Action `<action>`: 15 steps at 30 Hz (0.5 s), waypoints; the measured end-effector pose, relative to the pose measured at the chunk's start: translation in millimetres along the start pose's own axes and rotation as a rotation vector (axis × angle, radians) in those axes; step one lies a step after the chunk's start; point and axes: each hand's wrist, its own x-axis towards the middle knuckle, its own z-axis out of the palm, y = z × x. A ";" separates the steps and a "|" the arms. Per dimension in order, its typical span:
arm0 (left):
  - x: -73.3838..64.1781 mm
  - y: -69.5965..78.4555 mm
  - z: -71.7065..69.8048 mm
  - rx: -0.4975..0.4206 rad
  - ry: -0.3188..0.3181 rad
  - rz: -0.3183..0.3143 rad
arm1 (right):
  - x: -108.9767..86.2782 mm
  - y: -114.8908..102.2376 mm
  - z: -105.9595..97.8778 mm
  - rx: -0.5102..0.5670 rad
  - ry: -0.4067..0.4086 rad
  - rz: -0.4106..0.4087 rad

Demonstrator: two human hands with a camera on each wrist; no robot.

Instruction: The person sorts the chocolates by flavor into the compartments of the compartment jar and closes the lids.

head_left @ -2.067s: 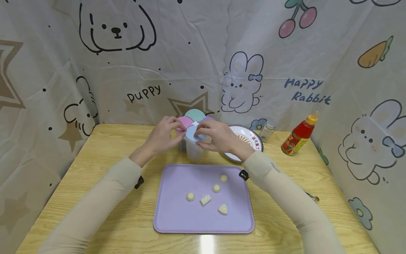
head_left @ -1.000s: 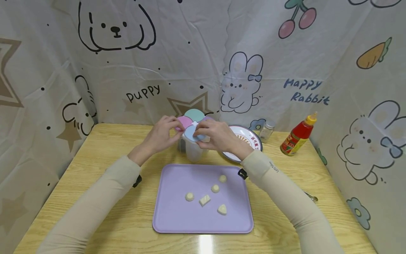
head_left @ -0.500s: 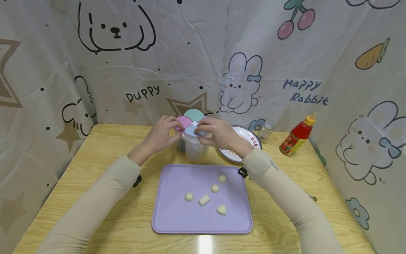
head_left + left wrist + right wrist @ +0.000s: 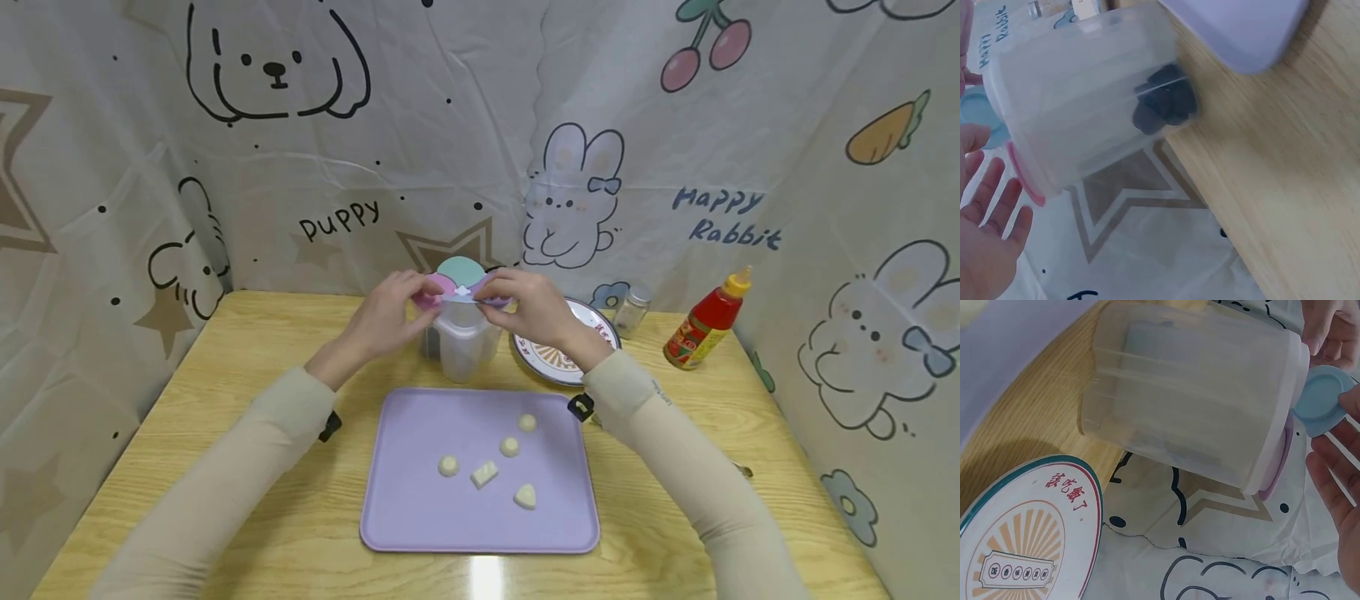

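A clear plastic storage container [image 4: 461,350] stands behind the tray in the head view, with flap lids in pink [image 4: 438,282], green [image 4: 461,269], purple and blue. My right hand [image 4: 531,308] pinches the blue lid [image 4: 1321,400] by its edge; it stands lifted off its compartment. On the other side, my left hand [image 4: 384,315] holds the container's top by the pink lid, thumb and index together; its other fingers [image 4: 1009,206] are loosely spread. Dark round pieces [image 4: 1166,100] lie at the bottom of one compartment. Several pale, small pieces [image 4: 485,474] rest on the purple tray [image 4: 420,521].
A white patterned plate [image 4: 551,362] lies right of the container, partly under my right forearm. A small glass jar [image 4: 632,310] and a red sauce bottle [image 4: 705,323] stand farther right. A metal utensil [image 4: 742,470] shows beside the right sleeve. Printed cloth surrounds the table.
The blue lid, flat on its compartment earlier, has been tilted up by my right hand, which moved slightly up and to the right. My left hand stays at the pink lid.
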 end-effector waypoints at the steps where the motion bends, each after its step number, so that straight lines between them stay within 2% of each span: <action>1: 1.6 1.0 0.0 -0.016 0.004 0.010 | 0.8 0.4 -0.4 0.009 0.006 0.006; 4: 7.2 4.0 1.0 -0.049 0.007 0.023 | 3.3 1.2 -1.8 0.033 0.007 0.029; 6: 10.9 6.7 1.3 -0.061 0.008 0.011 | 4.7 2.3 -2.4 0.055 0.012 0.048; 15: 19.4 12.6 0.2 -0.113 0.014 -0.105 | 9.4 7.1 -2.8 0.159 0.051 0.123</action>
